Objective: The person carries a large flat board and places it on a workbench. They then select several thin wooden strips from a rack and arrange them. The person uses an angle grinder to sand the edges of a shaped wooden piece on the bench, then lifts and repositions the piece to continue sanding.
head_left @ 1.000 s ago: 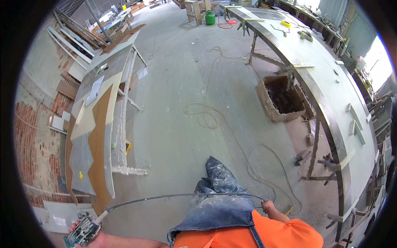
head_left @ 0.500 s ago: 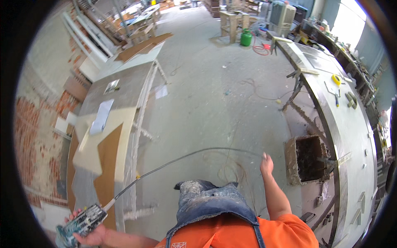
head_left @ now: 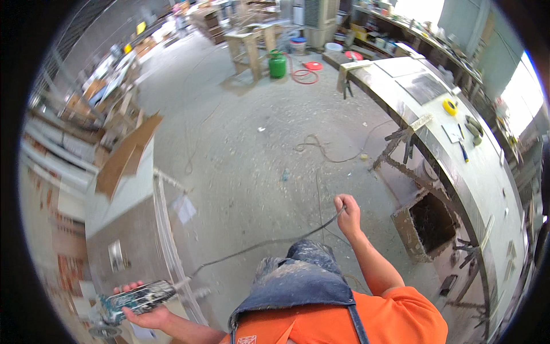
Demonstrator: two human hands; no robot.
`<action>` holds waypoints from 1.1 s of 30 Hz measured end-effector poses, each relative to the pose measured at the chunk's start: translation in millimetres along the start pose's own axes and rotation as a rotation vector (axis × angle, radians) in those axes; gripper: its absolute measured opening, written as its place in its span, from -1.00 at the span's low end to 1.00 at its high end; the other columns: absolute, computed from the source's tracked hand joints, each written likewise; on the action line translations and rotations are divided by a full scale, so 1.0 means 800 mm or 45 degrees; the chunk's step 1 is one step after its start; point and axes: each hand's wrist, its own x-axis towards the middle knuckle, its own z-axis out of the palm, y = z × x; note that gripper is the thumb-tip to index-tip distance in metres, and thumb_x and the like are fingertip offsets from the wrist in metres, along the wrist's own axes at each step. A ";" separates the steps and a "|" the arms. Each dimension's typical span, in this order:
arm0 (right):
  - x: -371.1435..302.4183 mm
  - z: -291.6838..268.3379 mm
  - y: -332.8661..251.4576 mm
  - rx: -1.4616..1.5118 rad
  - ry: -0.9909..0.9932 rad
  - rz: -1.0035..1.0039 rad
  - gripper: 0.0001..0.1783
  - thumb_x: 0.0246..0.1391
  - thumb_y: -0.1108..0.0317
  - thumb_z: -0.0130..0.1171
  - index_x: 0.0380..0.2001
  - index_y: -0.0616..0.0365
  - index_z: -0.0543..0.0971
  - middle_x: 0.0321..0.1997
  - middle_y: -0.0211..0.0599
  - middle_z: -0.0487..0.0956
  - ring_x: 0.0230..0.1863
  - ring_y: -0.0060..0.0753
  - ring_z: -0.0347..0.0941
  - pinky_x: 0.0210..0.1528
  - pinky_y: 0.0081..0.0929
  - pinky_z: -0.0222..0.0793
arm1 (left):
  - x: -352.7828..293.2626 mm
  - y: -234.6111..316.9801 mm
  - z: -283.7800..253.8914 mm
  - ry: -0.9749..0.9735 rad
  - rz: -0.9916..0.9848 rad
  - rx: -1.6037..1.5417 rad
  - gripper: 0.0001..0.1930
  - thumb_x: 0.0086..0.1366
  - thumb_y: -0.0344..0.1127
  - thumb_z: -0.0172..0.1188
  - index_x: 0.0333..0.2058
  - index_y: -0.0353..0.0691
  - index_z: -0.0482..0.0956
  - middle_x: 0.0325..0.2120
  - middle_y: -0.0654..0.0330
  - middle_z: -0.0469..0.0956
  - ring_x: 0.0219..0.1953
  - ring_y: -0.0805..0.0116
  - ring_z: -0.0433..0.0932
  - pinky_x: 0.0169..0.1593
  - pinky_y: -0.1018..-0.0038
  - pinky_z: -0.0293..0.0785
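Observation:
At the lower left, my left hand [head_left: 150, 317] is wrapped round the body of an angle grinder [head_left: 146, 296], teal and black with pale dust on it. Its round disc end points to the lower left, beside the grey-topped left table [head_left: 129, 226]. A dark power cord [head_left: 258, 245] leaves the back of the grinder and runs in a curve across the front of me. My right hand [head_left: 348, 213] is closed on this cord, out over the floor to the right. Past the right hand, part of the cord is hard to trace.
A long pale worktop [head_left: 458, 166] on trestles curves along the right, with yellow tape [head_left: 450, 107] and hand tools on it. Beneath it stands a crusted square bin [head_left: 427, 226]. A loose cable [head_left: 321, 152] lies on the floor. Further off are a green gas cylinder [head_left: 277, 64] and red hose.
The view has turned to the right. The grinder stays in my left hand, and my right hand has drawn nearer the middle, leaving the cord lower and slacker.

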 end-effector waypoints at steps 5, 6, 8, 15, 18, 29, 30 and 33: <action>0.089 0.109 0.038 -0.136 0.173 0.549 -0.64 0.29 0.13 0.21 -0.40 0.24 0.63 -0.51 -0.28 0.57 -0.37 -0.47 0.46 -0.27 -0.44 0.38 | 0.129 -0.227 0.159 -0.159 -0.452 -0.054 -0.37 0.23 0.07 0.22 0.15 -0.18 0.32 -0.25 0.24 0.47 -0.28 0.37 0.47 -0.16 0.42 0.45; 0.111 0.140 0.045 -0.127 0.195 0.547 -0.64 0.29 0.13 0.21 -0.40 0.24 0.63 -0.51 -0.27 0.57 -0.37 -0.46 0.46 -0.28 -0.42 0.38 | 0.153 -0.271 0.182 -0.196 -0.492 -0.079 -0.38 0.26 0.05 0.19 0.16 -0.19 0.32 -0.23 0.23 0.47 -0.26 0.36 0.48 -0.13 0.39 0.46; 0.169 0.201 0.061 -0.104 0.240 0.523 -0.64 0.29 0.12 0.21 -0.40 0.23 0.63 -0.50 -0.24 0.57 -0.39 -0.45 0.46 -0.29 -0.38 0.37 | 0.198 -0.358 0.224 -0.270 -0.558 -0.140 -0.40 0.32 0.03 0.13 0.19 -0.22 0.32 -0.19 0.21 0.48 -0.22 0.34 0.50 -0.08 0.34 0.48; 0.478 0.472 0.024 0.158 -0.210 0.471 -0.71 0.25 0.16 0.23 -0.29 0.21 0.64 -0.49 -0.13 0.57 -0.41 -0.33 0.46 -0.30 -0.27 0.39 | 0.410 -0.566 0.400 -0.533 -0.582 0.033 -0.38 0.29 0.02 0.13 0.21 -0.21 0.31 -0.20 0.20 0.49 -0.20 0.36 0.48 -0.10 0.36 0.48; 0.620 0.559 -0.041 0.307 -0.307 0.258 -0.66 0.28 0.10 0.20 -0.24 0.22 0.63 -0.47 -0.06 0.57 -0.44 -0.22 0.45 -0.29 -0.24 0.40 | 0.487 -0.650 0.454 -0.534 -0.648 -0.075 -0.33 0.27 0.04 0.15 0.24 -0.23 0.29 -0.18 0.17 0.49 -0.18 0.34 0.48 -0.10 0.36 0.49; 1.082 0.769 -0.026 0.441 -0.286 -0.179 -0.58 0.28 0.05 0.18 -0.36 0.27 0.57 -0.44 0.03 0.54 -0.43 0.00 0.44 -0.31 -0.15 0.38 | 0.731 -1.079 0.774 -0.934 -0.873 -0.129 -0.28 0.22 0.03 0.24 0.25 -0.21 0.29 -0.21 0.18 0.53 -0.24 0.28 0.54 -0.08 0.34 0.51; 1.125 0.768 -0.023 0.384 -0.319 -0.126 -0.60 0.28 0.06 0.19 -0.34 0.26 0.58 -0.42 0.03 0.55 -0.41 0.01 0.46 -0.30 -0.15 0.38 | 0.747 -1.117 0.815 -1.009 -0.954 -0.163 -0.28 0.21 0.03 0.25 0.25 -0.22 0.29 -0.22 0.19 0.53 -0.25 0.28 0.54 -0.08 0.34 0.52; 1.209 0.758 -0.001 0.242 -0.230 -0.044 -0.65 0.25 0.10 0.21 -0.27 0.23 0.63 -0.35 0.02 0.60 -0.30 0.02 0.55 -0.24 -0.14 0.44 | 0.767 -1.196 0.957 -1.164 -1.065 -0.227 -0.28 0.17 0.08 0.28 0.18 -0.24 0.31 -0.28 0.16 0.51 -0.30 0.27 0.55 -0.15 0.35 0.53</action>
